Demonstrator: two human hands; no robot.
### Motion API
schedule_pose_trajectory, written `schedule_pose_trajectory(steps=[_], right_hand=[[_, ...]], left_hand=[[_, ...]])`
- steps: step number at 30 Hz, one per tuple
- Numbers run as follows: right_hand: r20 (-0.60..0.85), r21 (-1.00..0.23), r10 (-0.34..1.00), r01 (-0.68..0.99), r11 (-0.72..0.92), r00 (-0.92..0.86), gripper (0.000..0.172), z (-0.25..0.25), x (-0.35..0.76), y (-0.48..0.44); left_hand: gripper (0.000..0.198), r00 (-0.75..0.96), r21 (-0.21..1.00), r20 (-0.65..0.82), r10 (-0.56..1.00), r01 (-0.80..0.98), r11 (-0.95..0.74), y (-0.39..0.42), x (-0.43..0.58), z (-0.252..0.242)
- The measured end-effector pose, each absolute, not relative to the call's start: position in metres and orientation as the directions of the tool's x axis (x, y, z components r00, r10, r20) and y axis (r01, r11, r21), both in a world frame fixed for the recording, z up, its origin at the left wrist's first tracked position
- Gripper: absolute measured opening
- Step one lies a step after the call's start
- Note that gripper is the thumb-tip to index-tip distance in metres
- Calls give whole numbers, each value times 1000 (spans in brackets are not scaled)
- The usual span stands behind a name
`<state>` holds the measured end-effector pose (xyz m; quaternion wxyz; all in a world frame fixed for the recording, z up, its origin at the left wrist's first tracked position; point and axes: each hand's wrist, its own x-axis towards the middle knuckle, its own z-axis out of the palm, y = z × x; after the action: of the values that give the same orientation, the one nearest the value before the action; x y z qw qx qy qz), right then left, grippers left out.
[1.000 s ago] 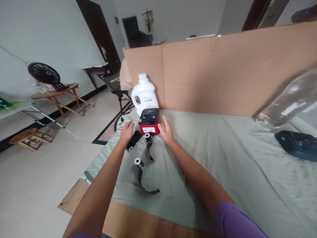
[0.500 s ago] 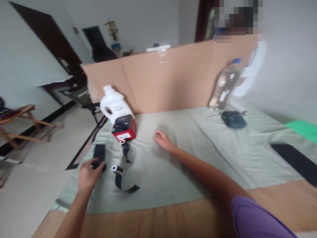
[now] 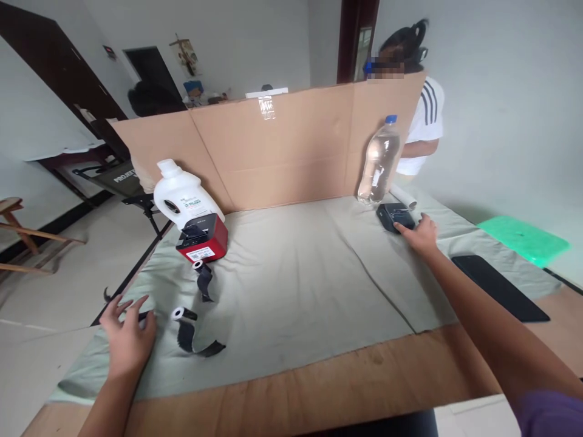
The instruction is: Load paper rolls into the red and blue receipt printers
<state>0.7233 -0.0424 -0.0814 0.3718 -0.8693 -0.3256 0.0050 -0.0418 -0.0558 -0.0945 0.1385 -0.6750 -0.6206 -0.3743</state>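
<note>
Dark compact device (image 3: 390, 213) is sitting toward the far right corner of the cloth-covered surface (image 3: 282, 273), just in front of a clear bottle (image 3: 379, 161). From my end, my right hand (image 3: 421, 235) is right at it: thumb looks to be touching the near side, fingers spread off to the right, so that's contact, not a hold. My left hand (image 3: 129, 337) is curled over a dark object (image 3: 144, 315) by the left edge; can't tell if I'm actually gripping it. Imo a good hold on the device wants thumb and fingers on opposite sides, kept low so the bottle doesn't get nudged.

Readable stuff: not much lol. Chair (image 3: 125, 176) past the left edge says "PROJEE", rest cut off. White jug (image 3: 186, 197) by the far left corner has greenish print, and the red-and-black machine (image 3: 216, 240) in front wears a white label (image 3: 200, 254), both too small to read.
</note>
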Motion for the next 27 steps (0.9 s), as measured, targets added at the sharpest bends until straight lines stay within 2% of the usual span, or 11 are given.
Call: schedule_pose_trajectory(steps=[2,6,11,15,18,21,23,25,26,27], right_hand=[[166,-598,630,586,-547,758,99,-80,726,-33],[173,-505,660,641,-578,731,98,-76,715,-19],[229,-562,569,584,-585,790,90,-74,684,-23],[347,-621,619,668,-411,704,90,-81,643,-39],[400,-606,701,744,-281,591,91,-83,597,-51],[429,-589,784,797,-134,449,92,-78,539,-60],[439,-576,820,815,-57,368,89,-74,500,-64],[437,-554,840,832,-32,323,87,-71,466,-67],[435,-540,845,841,-32,311,87,-71,451,-68],[436,-526,846,850,-37,307,87,-71,438,-69]], left_hand=[[31,-16,237,703,711,948,-213,-54,-46,-98],[30,145,110,659,738,952,-285,-59,-55,-100],[26,438,-101,486,756,888,-450,-78,-58,-97],[22,542,-101,397,741,828,-551,-91,-40,-92],[22,555,-55,403,728,808,-586,-99,-28,-86],[22,480,-12,556,679,821,-571,-110,-24,-74],[19,311,39,736,602,867,-496,-119,-15,-61],[17,67,158,869,490,902,-402,-126,14,-47],[16,-54,248,885,463,895,-370,-127,37,-41],[17,-129,349,857,499,858,-377,-125,65,-36]])
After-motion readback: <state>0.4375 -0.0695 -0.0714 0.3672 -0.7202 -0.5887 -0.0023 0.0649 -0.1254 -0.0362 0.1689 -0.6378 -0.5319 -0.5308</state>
